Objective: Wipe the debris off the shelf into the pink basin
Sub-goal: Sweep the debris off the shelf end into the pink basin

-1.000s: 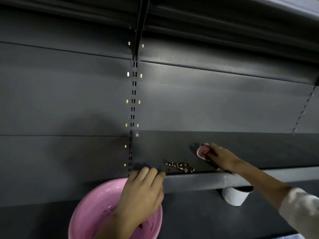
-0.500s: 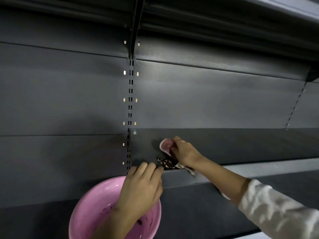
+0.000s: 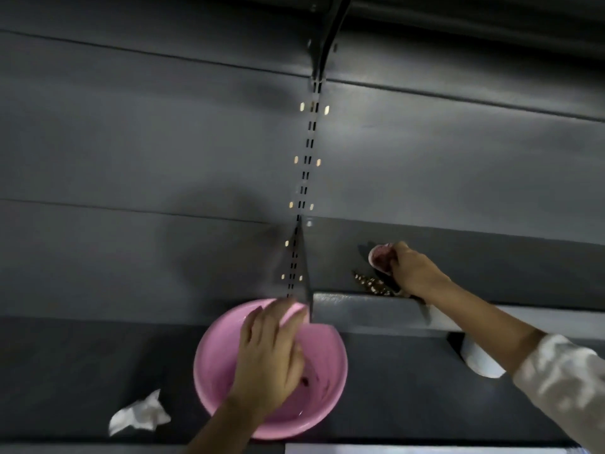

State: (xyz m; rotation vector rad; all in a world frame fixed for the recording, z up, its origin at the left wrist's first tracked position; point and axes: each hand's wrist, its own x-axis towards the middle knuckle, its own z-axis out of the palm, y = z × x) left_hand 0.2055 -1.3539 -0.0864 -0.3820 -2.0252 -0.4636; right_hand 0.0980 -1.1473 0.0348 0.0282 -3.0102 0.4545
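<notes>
On the dark shelf (image 3: 370, 311) a small heap of brown debris (image 3: 373, 285) lies against the front lip, near the left end. My right hand (image 3: 414, 273) sits just right of the heap. It holds a pink wiping cloth (image 3: 379, 257) pressed on the shelf top. The pink basin (image 3: 324, 362) stands below the shelf's left corner, with a few dark crumbs inside. My left hand (image 3: 271, 355) reaches over the basin. Its fingers curl on the far rim beside the shelf corner.
A crumpled white tissue (image 3: 140, 414) lies on the lower shelf left of the basin. A white cup (image 3: 481, 360) stands under the shelf, partly hidden by my right forearm. A slotted upright (image 3: 304, 191) runs up the back panel.
My left hand has come off the shelf's front lip and gone to the basin's rim. My right hand has pushed the cloth and debris left toward the shelf end. The view has shifted left.
</notes>
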